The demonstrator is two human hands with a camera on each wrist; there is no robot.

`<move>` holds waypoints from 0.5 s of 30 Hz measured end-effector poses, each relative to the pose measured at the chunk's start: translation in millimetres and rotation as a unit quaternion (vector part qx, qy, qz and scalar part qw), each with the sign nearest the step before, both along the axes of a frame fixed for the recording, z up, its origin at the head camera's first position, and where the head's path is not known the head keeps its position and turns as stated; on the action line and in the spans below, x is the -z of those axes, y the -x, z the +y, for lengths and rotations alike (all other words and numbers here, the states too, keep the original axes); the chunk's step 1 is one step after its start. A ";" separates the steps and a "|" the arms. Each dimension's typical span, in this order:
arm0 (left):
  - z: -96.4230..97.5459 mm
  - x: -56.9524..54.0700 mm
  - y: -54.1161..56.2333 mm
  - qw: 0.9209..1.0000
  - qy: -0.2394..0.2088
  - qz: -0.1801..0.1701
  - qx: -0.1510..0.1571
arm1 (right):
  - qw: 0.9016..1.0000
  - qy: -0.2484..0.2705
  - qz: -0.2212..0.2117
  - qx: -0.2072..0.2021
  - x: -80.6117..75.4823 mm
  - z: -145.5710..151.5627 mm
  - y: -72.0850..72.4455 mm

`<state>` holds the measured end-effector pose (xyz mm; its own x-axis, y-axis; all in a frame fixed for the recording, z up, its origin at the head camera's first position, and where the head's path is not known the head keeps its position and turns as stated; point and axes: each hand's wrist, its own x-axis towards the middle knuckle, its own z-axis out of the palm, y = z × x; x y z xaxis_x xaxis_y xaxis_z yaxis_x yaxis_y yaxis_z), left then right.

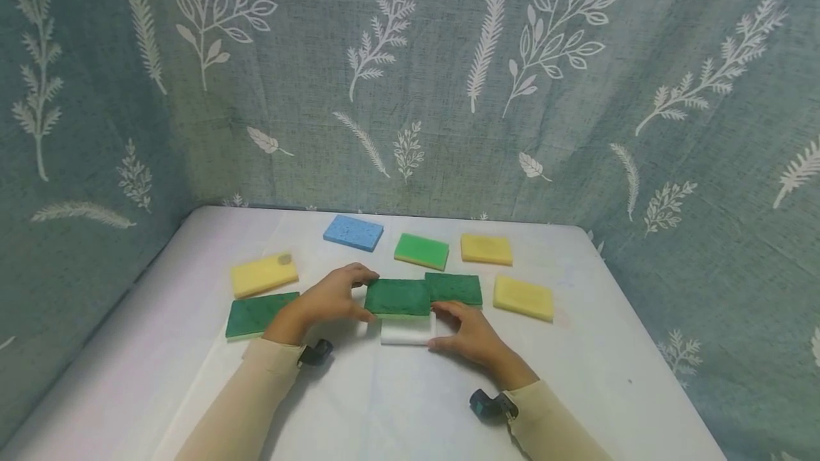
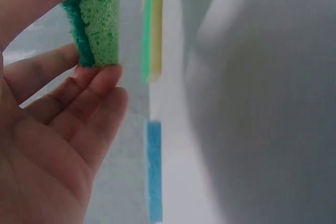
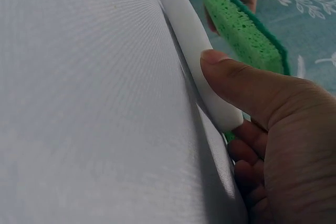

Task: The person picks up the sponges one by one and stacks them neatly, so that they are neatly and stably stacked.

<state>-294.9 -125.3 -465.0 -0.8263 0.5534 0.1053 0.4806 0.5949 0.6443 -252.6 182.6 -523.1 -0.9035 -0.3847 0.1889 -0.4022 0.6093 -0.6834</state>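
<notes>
My left hand pinches a green scrub sponge by its left end, thumb at the near side and fingers at the far side. In the right wrist view this sponge is tilted and raised off the table, its dark scouring layer facing away from the pale porous side. Below it lies a plain white sponge, partly covered in the head view. The right hand grips the white sponge's right end between thumb and fingers. Another dark green sponge lies just behind, partly hidden.
Around the white table lie a blue sponge, a bright green one, and yellow ones at back right, right and left. By the left forearm is a dark green sponge. A patterned curtain stands behind.
</notes>
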 end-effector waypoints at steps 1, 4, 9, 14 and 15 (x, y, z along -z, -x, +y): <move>2.4 -0.1 -1.3 1.000 0.001 0.000 0.004 | 1.000 -0.001 -0.001 -0.001 -0.4 0.0 -0.3; 8.9 0.2 -4.6 1.000 0.004 -0.002 0.015 | 1.000 -0.002 0.000 -0.002 -0.9 0.2 -1.0; 16.6 1.4 -7.4 1.000 0.014 -0.010 0.025 | 1.000 -0.004 0.003 0.000 -0.3 1.0 -0.1; 21.5 0.9 -8.6 0.999 0.030 -0.015 0.035 | 1.000 -0.001 -0.004 0.012 -2.0 -0.4 0.5; 22.3 0.5 -9.0 0.999 0.032 -0.015 0.038 | 1.000 0.001 -0.010 0.015 -2.8 -0.8 0.2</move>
<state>-285.9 -103.0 -465.5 -0.7837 0.6196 0.0440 0.5070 0.5972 0.6215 -252.8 181.8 -520.3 -0.9185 -0.3562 0.1717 -0.3697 0.6192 -0.6928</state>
